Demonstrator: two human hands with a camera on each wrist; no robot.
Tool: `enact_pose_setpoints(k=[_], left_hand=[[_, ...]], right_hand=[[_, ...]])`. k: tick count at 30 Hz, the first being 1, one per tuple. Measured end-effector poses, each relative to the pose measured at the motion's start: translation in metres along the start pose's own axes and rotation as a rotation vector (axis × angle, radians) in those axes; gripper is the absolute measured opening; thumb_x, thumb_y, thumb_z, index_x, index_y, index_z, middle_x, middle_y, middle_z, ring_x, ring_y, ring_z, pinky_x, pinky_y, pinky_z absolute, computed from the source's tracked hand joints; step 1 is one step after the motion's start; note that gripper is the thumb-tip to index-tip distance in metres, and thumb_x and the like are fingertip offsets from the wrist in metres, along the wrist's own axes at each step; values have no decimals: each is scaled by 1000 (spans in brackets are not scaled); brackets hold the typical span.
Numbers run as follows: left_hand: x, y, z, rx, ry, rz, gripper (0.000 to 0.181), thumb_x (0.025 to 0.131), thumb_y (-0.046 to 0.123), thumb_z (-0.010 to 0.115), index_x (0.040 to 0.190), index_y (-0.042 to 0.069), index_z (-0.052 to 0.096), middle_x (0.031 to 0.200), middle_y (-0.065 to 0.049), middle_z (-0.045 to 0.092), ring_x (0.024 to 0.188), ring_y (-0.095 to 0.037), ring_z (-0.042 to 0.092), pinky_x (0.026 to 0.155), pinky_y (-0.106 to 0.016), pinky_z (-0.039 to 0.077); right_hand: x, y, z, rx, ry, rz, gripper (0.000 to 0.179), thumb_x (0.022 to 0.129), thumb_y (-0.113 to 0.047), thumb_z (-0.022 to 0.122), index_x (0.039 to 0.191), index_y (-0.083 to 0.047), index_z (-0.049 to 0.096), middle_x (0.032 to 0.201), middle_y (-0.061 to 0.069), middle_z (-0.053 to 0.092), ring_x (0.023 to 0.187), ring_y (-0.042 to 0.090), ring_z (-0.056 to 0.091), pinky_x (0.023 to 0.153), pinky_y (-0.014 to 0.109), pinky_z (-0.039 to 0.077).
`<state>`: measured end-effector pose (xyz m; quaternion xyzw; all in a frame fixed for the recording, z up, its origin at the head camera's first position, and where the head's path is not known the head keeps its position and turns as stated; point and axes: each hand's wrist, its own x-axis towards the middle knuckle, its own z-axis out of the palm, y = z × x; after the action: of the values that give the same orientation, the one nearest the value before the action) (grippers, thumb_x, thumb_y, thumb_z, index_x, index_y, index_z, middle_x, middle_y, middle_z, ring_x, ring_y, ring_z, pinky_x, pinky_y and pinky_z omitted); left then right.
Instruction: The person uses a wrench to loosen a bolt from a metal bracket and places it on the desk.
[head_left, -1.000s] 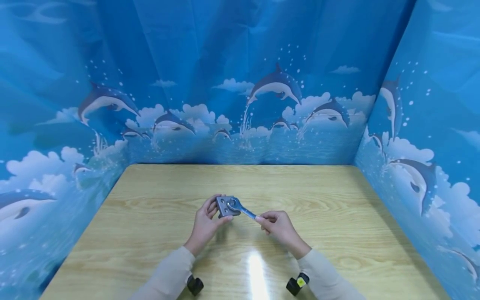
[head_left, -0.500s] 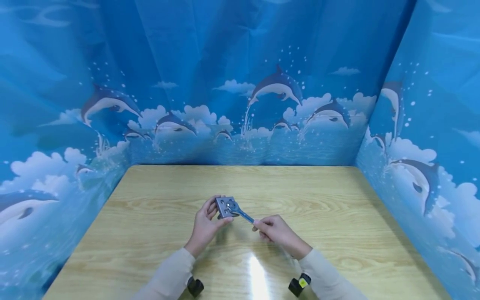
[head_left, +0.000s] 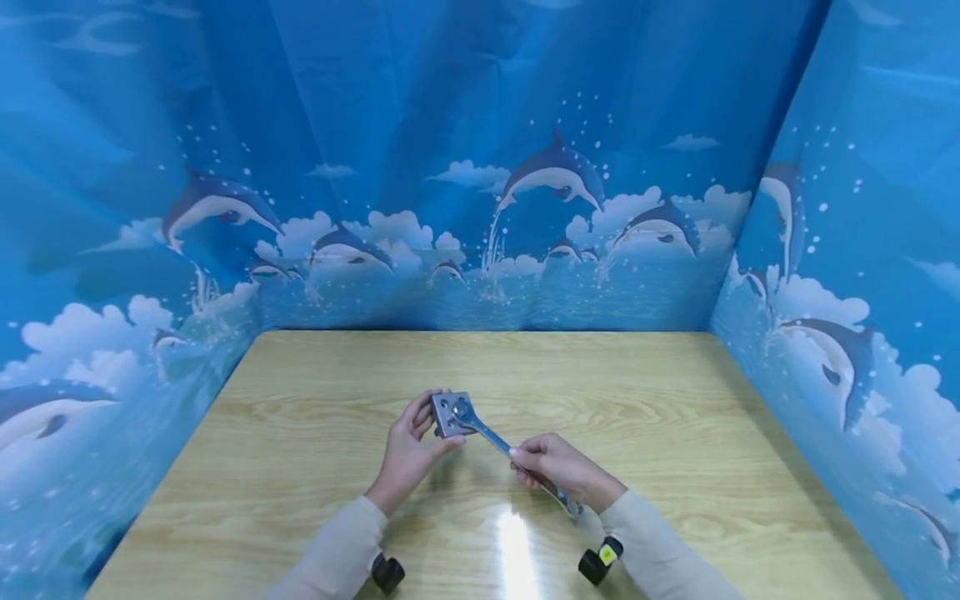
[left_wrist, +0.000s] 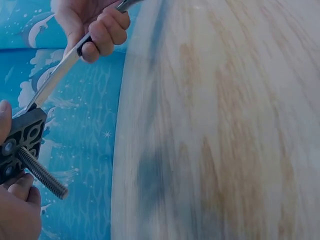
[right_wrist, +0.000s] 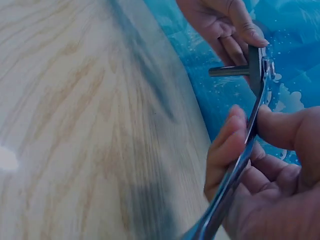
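Observation:
My left hand (head_left: 405,458) holds a square grey plate (head_left: 441,408) with several holes by its edges, above the table. A long threaded bolt (left_wrist: 44,174) runs through the plate and sticks out from its underside, pointing down in the left wrist view. At the bolt's head, on the plate's upper face, sits one end of a shiny metal wrench (head_left: 491,437). Its handle slants toward me and to the right, where my right hand (head_left: 567,468) pinches it between thumb and fingers. The wrench's other end shows beyond that hand. Exactly how the wrench fits the head is too small to tell.
The wood-grain table (head_left: 315,375) lies beneath both hands. Blue curtains (head_left: 420,125) printed with dolphins and clouds stand along its back and sides. A small black camera (head_left: 387,575) is strapped to the left wrist, another camera (head_left: 596,565) to the right.
My right hand has moved slightly down toward me, and the wrench handle has swung with it to a steeper slant. The wrench's far end now shows past the hand. My left hand has barely moved.

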<state>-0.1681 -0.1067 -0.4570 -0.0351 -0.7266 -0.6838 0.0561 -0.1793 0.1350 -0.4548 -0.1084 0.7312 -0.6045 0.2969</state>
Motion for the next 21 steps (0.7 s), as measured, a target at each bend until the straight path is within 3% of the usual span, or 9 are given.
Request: enact_pose_setpoints(k=[10, 15, 21], left_hand=[[-3, 2, 2, 29, -41, 68, 81, 67, 3, 83, 138, 5, 45, 140, -13, 51, 128, -29, 49, 103, -32, 44], [-4, 5, 1, 3, -107, 64, 80, 68, 0, 82, 139, 5, 45, 139, -11, 52, 129, -30, 49, 101, -25, 45], [-4, 7, -1, -27, -213, 57, 79, 70, -7, 78, 140, 10, 45, 141, -10, 51, 130, -27, 48, 102, -28, 45]], right_hand=[[2, 1, -12, -216, 64, 15, 40, 98, -33, 54, 92, 5, 66, 63, 2, 54, 55, 11, 46, 51, 23, 40], [7, -9, -32, -300, 59, 8, 37, 98, -30, 56, 93, 5, 67, 60, 1, 50, 54, 12, 40, 53, 26, 37], [15, -27, -55, -417, 42, -30, 35, 96, -31, 59, 90, 2, 67, 64, 0, 51, 58, 14, 40, 54, 25, 35]])
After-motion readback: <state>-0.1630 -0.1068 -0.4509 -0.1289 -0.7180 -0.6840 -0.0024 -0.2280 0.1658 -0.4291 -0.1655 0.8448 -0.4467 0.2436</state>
